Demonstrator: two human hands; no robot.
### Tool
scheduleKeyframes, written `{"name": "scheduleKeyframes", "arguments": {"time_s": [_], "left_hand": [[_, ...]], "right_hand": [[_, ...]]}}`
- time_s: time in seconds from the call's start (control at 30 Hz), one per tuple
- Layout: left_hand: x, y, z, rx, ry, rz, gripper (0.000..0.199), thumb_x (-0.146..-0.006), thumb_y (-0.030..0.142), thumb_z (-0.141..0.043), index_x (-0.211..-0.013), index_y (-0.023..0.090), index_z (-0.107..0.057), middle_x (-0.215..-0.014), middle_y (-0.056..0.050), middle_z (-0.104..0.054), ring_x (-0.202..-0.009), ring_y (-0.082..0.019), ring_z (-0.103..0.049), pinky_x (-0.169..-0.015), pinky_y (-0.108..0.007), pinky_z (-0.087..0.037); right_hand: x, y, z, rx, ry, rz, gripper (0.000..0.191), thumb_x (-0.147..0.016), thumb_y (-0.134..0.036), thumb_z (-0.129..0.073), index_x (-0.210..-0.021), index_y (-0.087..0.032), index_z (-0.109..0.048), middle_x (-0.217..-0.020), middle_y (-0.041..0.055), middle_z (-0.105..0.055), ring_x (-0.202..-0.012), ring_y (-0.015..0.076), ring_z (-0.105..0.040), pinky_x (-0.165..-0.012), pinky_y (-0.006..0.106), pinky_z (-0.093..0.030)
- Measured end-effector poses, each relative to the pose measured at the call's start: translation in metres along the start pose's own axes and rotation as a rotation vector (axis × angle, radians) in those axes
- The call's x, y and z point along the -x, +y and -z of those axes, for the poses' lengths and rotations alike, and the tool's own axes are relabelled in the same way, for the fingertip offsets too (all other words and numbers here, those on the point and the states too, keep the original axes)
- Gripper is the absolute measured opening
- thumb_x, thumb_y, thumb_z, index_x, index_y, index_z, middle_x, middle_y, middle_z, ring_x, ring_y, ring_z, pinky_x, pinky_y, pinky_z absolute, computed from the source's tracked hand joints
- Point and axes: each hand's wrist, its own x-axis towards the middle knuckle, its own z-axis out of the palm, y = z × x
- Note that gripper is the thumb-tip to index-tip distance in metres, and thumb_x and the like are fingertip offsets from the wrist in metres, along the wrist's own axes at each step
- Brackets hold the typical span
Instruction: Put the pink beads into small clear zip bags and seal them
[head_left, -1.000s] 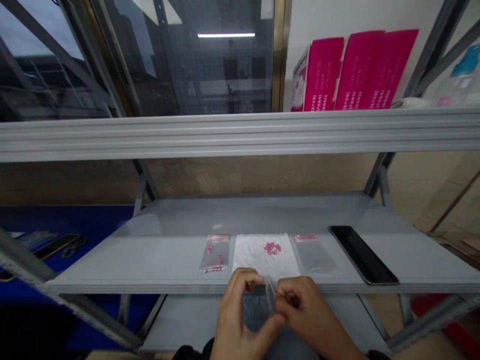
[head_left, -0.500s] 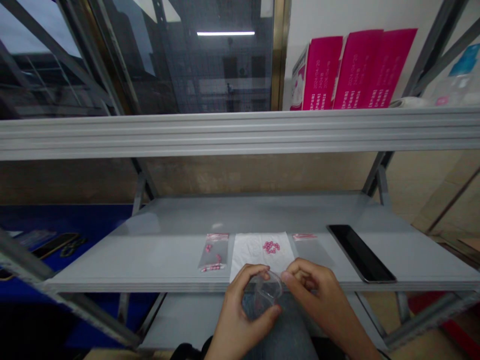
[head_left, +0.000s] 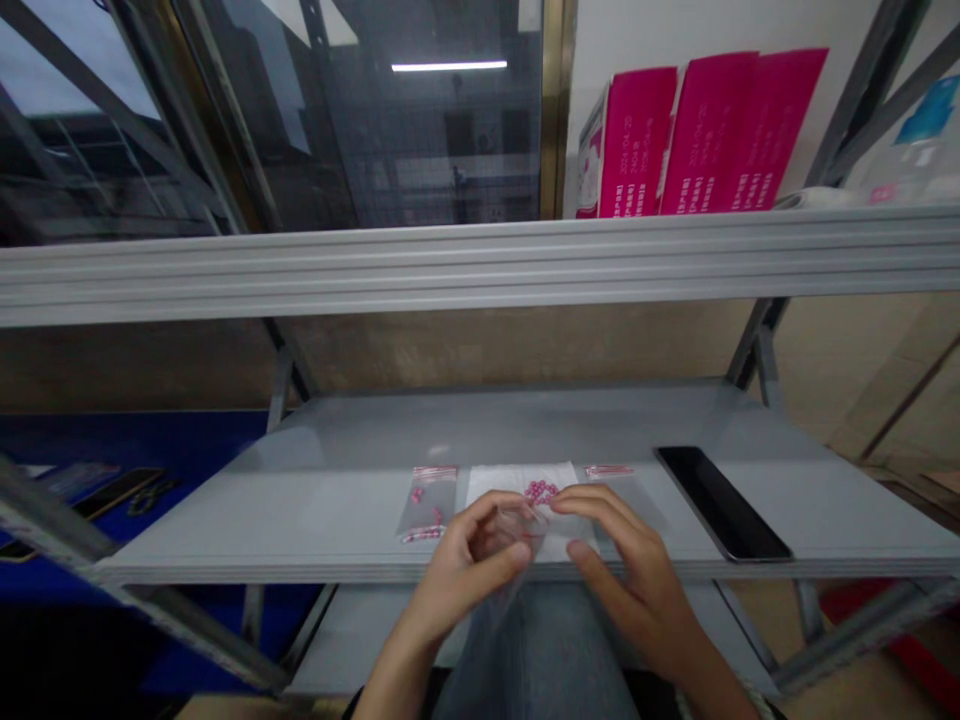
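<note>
My left hand [head_left: 469, 548] is shut on a clear plastic zip bag [head_left: 499, 590], whose film hangs down past the shelf's front edge. My right hand [head_left: 619, 550] is next to it, with its fingertips reaching the bag's top and its thumb apart from them. Both hands are over a white paper sheet [head_left: 517, 482] holding a small cluster of pink beads [head_left: 541, 490], and my fingers nearly reach the beads. To the left of the sheet lies a clear bag with a few pink beads [head_left: 427, 502]. Another clear bag [head_left: 628, 490] lies to the right, partly behind my right hand.
A black phone [head_left: 720, 503] lies on the grey metal shelf [head_left: 360, 430] at the right. Above runs a grey rail [head_left: 450, 275] with magenta boxes [head_left: 705, 135] behind it. Scissors [head_left: 150, 492] lie on a blue surface at the lower left.
Both hands have moved forward over the paper sheet and spread apart. The clear bag has gone from a bunched shape between them to hanging down from my left hand.
</note>
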Motion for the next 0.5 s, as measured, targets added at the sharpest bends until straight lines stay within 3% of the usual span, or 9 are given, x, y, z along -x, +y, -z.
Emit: {"name": "scheduleKeyframes", "arguments": {"time_s": [0.07,0.13,0.23,0.3,0.5], "left_hand": [[-0.016,0.008,0.019,-0.344,0.033,-0.114,0.038,-0.080,0.034,-0.069,-0.114,0.020,-0.063,-0.111,-0.008,-0.068,-0.103,-0.023,-0.063,-0.091,-0.037,-0.049],[-0.036,0.011,0.037,-0.731,-0.019,-0.193,0.037,-0.084,0.032,-0.062,-0.119,0.020,-0.060,-0.115,-0.008,-0.067,-0.105,-0.022,-0.063,-0.093,-0.038,-0.049],[-0.067,0.006,0.055,-0.907,-0.161,-0.203,0.037,-0.080,0.026,-0.066,-0.116,0.017,-0.063,-0.114,-0.009,-0.069,-0.103,-0.023,-0.065,-0.093,-0.036,-0.050],[-0.086,0.000,0.059,-0.990,-0.268,-0.195,0.039,-0.075,0.023,-0.069,-0.113,0.016,-0.066,-0.113,-0.010,-0.070,-0.102,-0.025,-0.066,-0.092,-0.037,-0.050],[-0.116,-0.009,0.053,-1.212,-0.503,-0.177,0.044,-0.069,0.024,-0.073,-0.112,0.020,-0.068,-0.115,-0.008,-0.072,-0.106,-0.028,-0.067,-0.093,-0.035,-0.049]], "right_hand": [[0.001,0.010,-0.005,0.035,0.099,-0.074,0.019,-0.099,-0.025,-0.050,-0.111,-0.023,-0.064,-0.109,0.0071,-0.070,-0.104,0.0222,-0.064,-0.091,0.035,-0.050],[0.000,0.023,-0.014,0.069,0.105,-0.123,0.017,-0.097,-0.021,-0.050,-0.103,-0.020,-0.066,-0.097,0.0064,-0.071,-0.090,0.0205,-0.067,-0.081,0.032,-0.053],[-0.002,0.046,-0.035,0.210,0.036,-0.128,0.018,-0.092,-0.012,-0.051,-0.094,-0.017,-0.067,-0.086,0.0061,-0.070,-0.078,0.0198,-0.066,-0.072,0.031,-0.055],[-0.005,0.058,-0.047,0.353,0.006,-0.119,0.020,-0.089,-0.007,-0.051,-0.091,-0.016,-0.068,-0.087,0.0077,-0.070,-0.084,0.0221,-0.065,-0.077,0.034,-0.055],[-0.010,0.074,-0.062,0.485,-0.017,-0.124,0.026,-0.088,-0.003,-0.049,-0.093,-0.017,-0.070,-0.093,0.0102,-0.068,-0.092,0.0262,-0.064,-0.085,0.041,-0.054]]}}
